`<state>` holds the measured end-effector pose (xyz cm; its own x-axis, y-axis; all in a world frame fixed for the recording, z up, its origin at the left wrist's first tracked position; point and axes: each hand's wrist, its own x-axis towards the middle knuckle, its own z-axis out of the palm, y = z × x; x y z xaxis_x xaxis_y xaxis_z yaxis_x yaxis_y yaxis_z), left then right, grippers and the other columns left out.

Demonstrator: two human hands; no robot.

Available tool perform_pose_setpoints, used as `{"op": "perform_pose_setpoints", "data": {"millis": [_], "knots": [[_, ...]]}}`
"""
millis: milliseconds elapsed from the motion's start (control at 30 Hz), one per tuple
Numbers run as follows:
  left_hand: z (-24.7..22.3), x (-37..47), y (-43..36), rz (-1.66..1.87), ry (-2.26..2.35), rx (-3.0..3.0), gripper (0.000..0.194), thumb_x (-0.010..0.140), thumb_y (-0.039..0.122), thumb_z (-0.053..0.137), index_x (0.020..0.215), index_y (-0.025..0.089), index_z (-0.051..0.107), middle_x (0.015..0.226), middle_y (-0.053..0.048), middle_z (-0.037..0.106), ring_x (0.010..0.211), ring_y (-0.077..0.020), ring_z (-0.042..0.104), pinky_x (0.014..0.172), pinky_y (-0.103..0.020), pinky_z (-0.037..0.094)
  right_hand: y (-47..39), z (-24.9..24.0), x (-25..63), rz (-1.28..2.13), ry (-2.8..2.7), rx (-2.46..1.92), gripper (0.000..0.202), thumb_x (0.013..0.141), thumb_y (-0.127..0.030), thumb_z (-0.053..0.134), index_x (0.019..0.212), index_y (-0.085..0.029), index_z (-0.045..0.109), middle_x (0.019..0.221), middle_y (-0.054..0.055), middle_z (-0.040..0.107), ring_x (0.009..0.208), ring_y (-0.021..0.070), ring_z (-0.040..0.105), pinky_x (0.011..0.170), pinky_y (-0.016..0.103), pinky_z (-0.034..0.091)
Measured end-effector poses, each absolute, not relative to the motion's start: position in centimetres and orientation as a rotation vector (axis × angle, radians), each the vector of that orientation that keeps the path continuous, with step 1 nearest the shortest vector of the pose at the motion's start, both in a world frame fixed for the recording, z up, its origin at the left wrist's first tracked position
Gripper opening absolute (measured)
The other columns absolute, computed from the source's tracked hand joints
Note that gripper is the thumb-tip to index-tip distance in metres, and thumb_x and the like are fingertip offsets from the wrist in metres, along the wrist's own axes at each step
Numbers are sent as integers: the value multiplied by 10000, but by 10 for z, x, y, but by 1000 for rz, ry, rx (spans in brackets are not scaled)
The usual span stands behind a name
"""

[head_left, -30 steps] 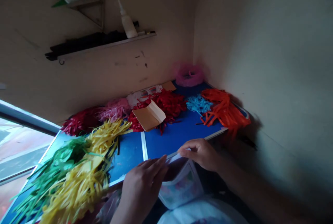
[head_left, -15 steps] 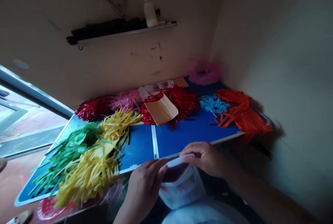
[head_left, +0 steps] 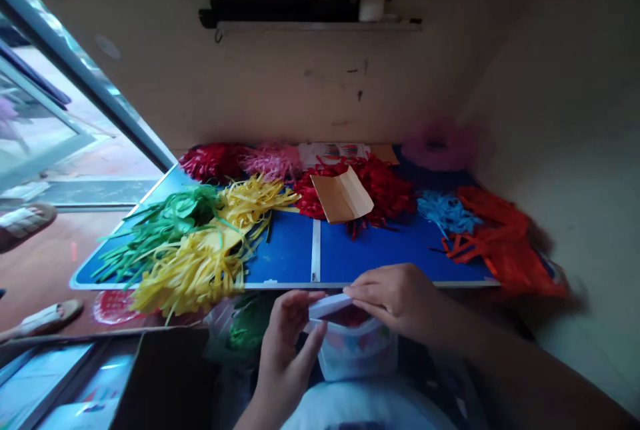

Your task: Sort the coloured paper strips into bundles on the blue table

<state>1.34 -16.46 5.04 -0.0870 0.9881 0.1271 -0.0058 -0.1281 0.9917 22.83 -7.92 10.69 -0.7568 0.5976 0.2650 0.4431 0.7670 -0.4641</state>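
Container [head_left: 357, 357] sits by the table's [head_left: 280, 250] near edge; my right hand [head_left: 395, 290] pinches its white lid [head_left: 330, 305], my left hand [head_left: 290, 343] gapes beside it, so one-sided tugging could tip it.

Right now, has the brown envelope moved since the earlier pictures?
No: the envelope still lies on the red ribbons, beyond the white strip on the blue table.

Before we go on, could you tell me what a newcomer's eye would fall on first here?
Probably the yellow strips, spilling over the near edge of the blue table at left, beside the green strips. Next, the orange bundle at the table's right end, then the folded brown paper lying on the red strips mid-table.
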Motion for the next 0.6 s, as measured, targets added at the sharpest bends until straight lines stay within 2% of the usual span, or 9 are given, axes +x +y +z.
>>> {"op": "perform_pose_setpoints", "data": {"millis": [233,400,500,600], "knots": [[56,22,-164,1426,1177,1116,245,881,316,636,1070,184,553,1032,-110,717,996,-217,692,854,-314,579,-84,123,224,509,-2652,-791,211,964,-313,545,979,-217,733,912,40,753,806,172,687,709,251,459],[55,37,-168,1492,1259,1105,295,874,366,636,1098,190,560,1181,-132,685,1101,-246,661,908,-325,563,-87,122,210,376,-2734,-855,177,933,-332,591,904,-230,733,823,25,733,717,165,664,606,252,402],[49,33,-168,1471,1325,1292,242,906,306,586,1123,200,590,1180,-120,696,1071,-229,681,854,-293,585,-90,122,208,295,-2742,-846,204,936,-307,567,880,-196,728,798,53,721,686,174,649,591,263,398],[44,18,-161,1421,1322,1829,190,915,195,546,1063,217,663,1075,-81,743,982,-198,715,821,-273,591,-83,126,219,512,-2732,-775,211,943,-287,550,932,-205,744,865,56,745,747,171,669,645,249,439]]}}
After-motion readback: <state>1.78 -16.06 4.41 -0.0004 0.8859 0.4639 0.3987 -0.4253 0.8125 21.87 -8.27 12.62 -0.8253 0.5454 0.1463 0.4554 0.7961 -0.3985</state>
